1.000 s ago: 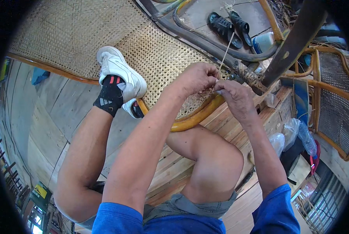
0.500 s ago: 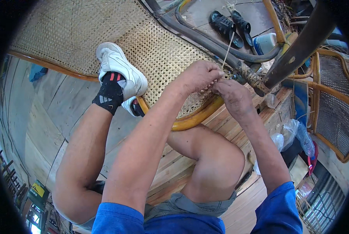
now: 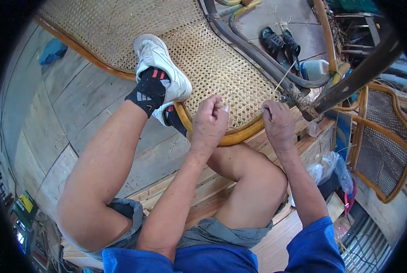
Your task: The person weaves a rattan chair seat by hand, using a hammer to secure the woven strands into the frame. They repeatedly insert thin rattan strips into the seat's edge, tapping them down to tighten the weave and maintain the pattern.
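A woven cane seat (image 3: pixel 203 52) with a yellow-brown bent rattan rim (image 3: pixel 242 136) lies in front of me. My left hand (image 3: pixel 209 125) is closed over the seat's near edge, thumb against curled fingers; whatever it grips is too fine or hidden to make out. To its right, my right hand (image 3: pixel 278 126) is closed in a pinch beside the rim's right end. A thin pale cane strand (image 3: pixel 285 78) slants up from just behind its fingertips; whether the fingers hold it I cannot tell. My foot in a white shoe (image 3: pixel 160 66) rests on the weave.
A dark pole (image 3: pixel 358 79) and grey curved rattan frame (image 3: pixel 253 53) flank the seat's right. Black sandals (image 3: pixel 278 45) and a white container (image 3: pixel 314 69) lie beyond. Another caned frame (image 3: pixel 381 136) and plastic bags (image 3: pixel 331 164) are at right, wooden planks (image 3: pixel 203 182) beneath me.
My hands were together at the seat's right corner; now they are apart. The left has come back toward me and the right has lowered slightly. The view has shifted too.
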{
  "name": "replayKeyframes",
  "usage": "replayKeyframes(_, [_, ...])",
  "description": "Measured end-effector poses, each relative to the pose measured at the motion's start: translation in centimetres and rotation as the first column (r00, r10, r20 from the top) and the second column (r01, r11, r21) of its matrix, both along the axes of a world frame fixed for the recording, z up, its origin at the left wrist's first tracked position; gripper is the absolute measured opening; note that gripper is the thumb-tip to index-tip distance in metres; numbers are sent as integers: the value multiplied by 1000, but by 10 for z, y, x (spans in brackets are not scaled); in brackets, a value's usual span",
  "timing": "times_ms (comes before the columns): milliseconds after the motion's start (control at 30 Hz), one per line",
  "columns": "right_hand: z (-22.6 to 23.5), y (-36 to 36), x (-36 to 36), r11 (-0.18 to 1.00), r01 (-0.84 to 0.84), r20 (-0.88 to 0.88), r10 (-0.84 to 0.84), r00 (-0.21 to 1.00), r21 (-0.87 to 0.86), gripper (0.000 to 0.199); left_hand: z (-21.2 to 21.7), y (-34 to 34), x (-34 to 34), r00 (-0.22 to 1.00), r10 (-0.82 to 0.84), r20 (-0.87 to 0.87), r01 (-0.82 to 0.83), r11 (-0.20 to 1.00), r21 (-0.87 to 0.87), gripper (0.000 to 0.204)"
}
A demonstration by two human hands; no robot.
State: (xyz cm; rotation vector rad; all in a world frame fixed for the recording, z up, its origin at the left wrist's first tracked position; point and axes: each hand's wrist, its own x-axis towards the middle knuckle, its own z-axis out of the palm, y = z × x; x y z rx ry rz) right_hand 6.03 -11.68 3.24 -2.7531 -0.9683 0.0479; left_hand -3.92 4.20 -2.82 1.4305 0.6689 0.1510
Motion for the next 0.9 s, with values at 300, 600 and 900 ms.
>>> replayKeyframes(300, [20, 9, 11, 934, -128, -147, 82, 986, -334, 12, -7, 6, -2, 999, -9, 44, 11, 999, -35, 33])
replayKeyframes(600, [29, 4, 27, 876, -332, -202, 276, 940, -350, 21, -4, 8, -1, 996, 23, 87, -24, 1000, 14, 32])
replayKeyframes(900, [26, 2, 16, 916, -255, -107, 233, 967, -310, 17, -4, 8, 0, 996, 11, 94, -15, 999, 45, 33])
